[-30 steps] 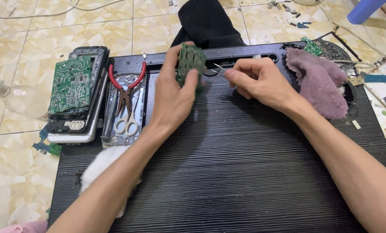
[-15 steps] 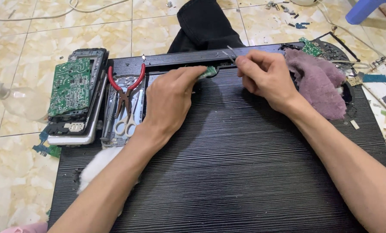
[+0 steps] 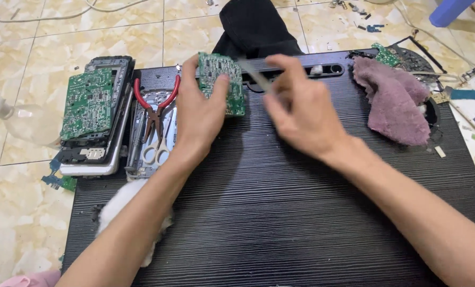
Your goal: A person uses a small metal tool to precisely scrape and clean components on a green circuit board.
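Observation:
My left hand (image 3: 197,119) grips a small green circuit board (image 3: 221,82), held upright over the far part of a black ribbed panel (image 3: 280,212). My right hand (image 3: 301,114) is just to the right of the board and holds a thin metal tool (image 3: 256,74), blurred, whose tip points toward the board's upper right edge. Both forearms reach in from the near side across the panel.
Left of the panel lie a larger green circuit board (image 3: 86,103) on a stack of metal frames, red-handled pliers (image 3: 155,103) and white scissors (image 3: 155,151). A mauve cloth (image 3: 394,101) sits at the right. A black cloth (image 3: 253,26) lies beyond; white wadding (image 3: 123,204) under my left arm.
My left hand has lifted and turned the small board from flat on the panel to upright, face toward me. My right hand has shifted slightly nearer with the tool.

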